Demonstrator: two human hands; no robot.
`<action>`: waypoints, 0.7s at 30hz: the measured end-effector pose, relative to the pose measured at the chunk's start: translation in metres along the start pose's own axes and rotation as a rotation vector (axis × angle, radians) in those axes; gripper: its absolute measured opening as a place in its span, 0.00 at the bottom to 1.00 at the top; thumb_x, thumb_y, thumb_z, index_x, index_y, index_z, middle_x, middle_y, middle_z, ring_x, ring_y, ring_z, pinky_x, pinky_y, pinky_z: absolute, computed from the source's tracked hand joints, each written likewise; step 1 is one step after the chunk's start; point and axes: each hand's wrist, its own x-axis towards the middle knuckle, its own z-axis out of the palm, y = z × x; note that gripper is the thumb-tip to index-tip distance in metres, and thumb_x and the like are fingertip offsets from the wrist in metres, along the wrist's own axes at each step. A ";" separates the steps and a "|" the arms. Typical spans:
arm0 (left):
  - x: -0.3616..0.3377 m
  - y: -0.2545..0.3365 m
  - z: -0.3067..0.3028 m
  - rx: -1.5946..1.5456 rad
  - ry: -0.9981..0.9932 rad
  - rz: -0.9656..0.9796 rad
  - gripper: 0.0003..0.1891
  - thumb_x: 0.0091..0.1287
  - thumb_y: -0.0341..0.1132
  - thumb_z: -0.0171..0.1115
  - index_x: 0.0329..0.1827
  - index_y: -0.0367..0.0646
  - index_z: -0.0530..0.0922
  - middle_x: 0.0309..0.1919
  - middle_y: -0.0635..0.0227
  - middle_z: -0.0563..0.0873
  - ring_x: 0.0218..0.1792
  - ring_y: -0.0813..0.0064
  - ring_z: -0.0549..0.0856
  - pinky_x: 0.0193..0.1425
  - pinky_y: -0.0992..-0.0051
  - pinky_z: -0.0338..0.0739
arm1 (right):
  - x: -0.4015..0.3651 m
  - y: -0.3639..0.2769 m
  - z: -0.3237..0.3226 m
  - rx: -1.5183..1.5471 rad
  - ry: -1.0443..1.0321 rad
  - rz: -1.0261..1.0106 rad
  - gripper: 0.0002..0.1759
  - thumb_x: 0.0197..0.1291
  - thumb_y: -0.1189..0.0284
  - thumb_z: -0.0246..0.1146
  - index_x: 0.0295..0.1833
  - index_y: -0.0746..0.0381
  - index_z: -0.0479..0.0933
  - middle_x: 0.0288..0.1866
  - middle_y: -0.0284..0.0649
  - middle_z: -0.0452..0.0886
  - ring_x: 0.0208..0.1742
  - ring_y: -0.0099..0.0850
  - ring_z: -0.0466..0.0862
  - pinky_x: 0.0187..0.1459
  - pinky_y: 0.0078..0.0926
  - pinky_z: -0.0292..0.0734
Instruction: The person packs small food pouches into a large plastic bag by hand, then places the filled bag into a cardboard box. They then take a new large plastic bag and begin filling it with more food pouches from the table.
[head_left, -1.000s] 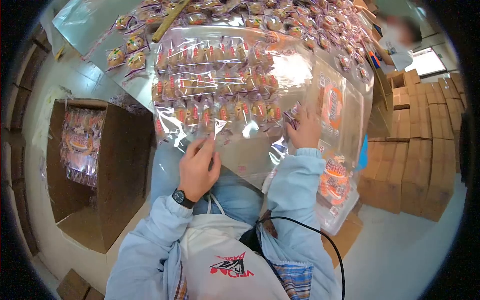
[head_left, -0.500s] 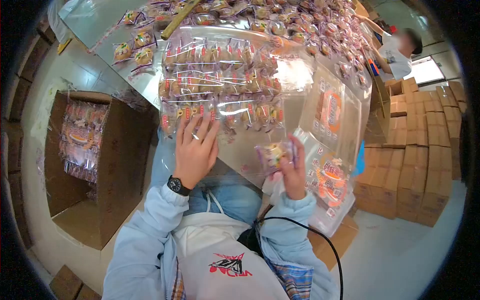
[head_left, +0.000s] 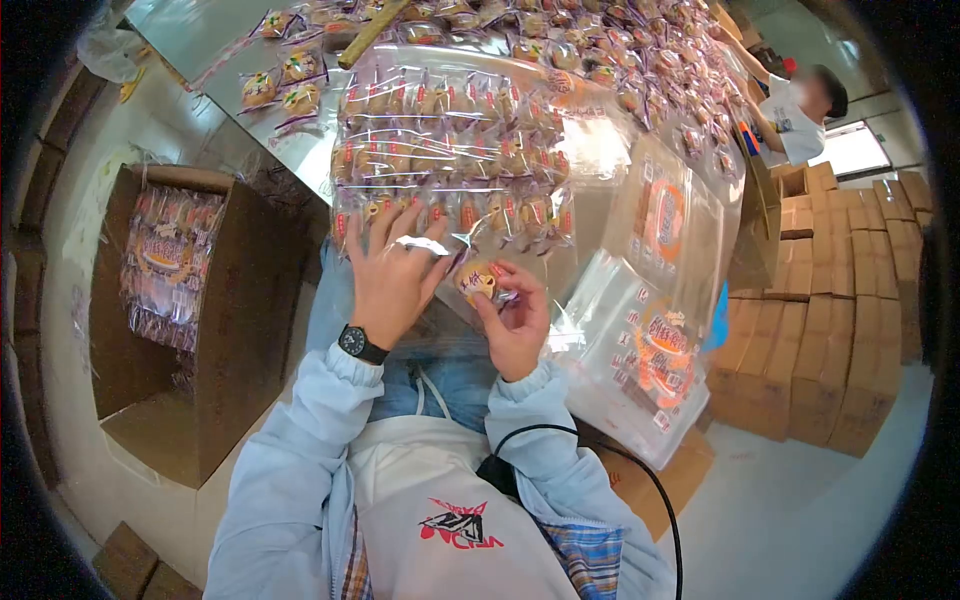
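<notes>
My right hand [head_left: 515,322] pinches a wrapped pastry [head_left: 476,280] between thumb and fingers, just right of my left hand. My left hand [head_left: 393,285], wearing a black watch, lies with fingers spread on the near row of wrapped pastries [head_left: 505,218]. Shiny clear film crosses those fingers. Beyond them, two more rows of wrapped pastries [head_left: 440,150] stand packed side by side under a clear plastic bag [head_left: 590,150]. Part of the near row is hidden by my left hand.
A heap of loose wrapped pastries [head_left: 640,50] covers the far table. Printed clear bags [head_left: 640,350] lie stacked at right. An open cardboard box [head_left: 240,330] with filled bags [head_left: 170,265] stands left. Stacked cartons [head_left: 820,330] and a co-worker [head_left: 795,115] are at right.
My right hand has moved left with the wrapped pastry, toward the near row and my left hand. My left hand stays on that row. The view has shifted slightly.
</notes>
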 end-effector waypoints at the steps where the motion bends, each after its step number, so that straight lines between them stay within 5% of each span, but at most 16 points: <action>1: -0.001 0.000 0.003 0.005 0.007 -0.024 0.26 0.64 0.39 0.74 0.67 0.57 0.84 0.68 0.65 0.82 0.72 0.59 0.75 0.82 0.42 0.54 | -0.001 0.006 0.005 -0.046 0.004 -0.061 0.21 0.60 0.86 0.74 0.51 0.61 0.71 0.64 0.51 0.77 0.66 0.38 0.80 0.64 0.34 0.80; 9: -0.002 -0.007 0.017 -0.090 0.086 -0.126 0.23 0.59 0.36 0.77 0.60 0.57 0.88 0.65 0.71 0.85 0.70 0.62 0.77 0.82 0.47 0.54 | 0.014 0.032 0.012 -0.201 0.067 -0.415 0.22 0.56 0.85 0.76 0.47 0.59 0.71 0.57 0.50 0.79 0.61 0.46 0.85 0.61 0.40 0.83; 12: -0.002 -0.006 0.019 -0.107 0.141 -0.122 0.22 0.57 0.36 0.78 0.58 0.56 0.90 0.62 0.70 0.87 0.70 0.63 0.78 0.82 0.49 0.54 | 0.030 0.034 0.003 -0.390 -0.171 -0.607 0.27 0.53 0.87 0.77 0.47 0.57 0.67 0.63 0.48 0.77 0.68 0.52 0.84 0.70 0.49 0.78; 21: 0.000 -0.007 0.017 -0.159 0.140 -0.149 0.13 0.56 0.28 0.73 0.45 0.50 0.91 0.61 0.74 0.88 0.69 0.64 0.79 0.81 0.47 0.54 | 0.045 0.029 0.005 -0.572 -0.370 -0.603 0.25 0.52 0.76 0.78 0.54 0.55 0.76 0.67 0.48 0.81 0.69 0.58 0.80 0.73 0.54 0.74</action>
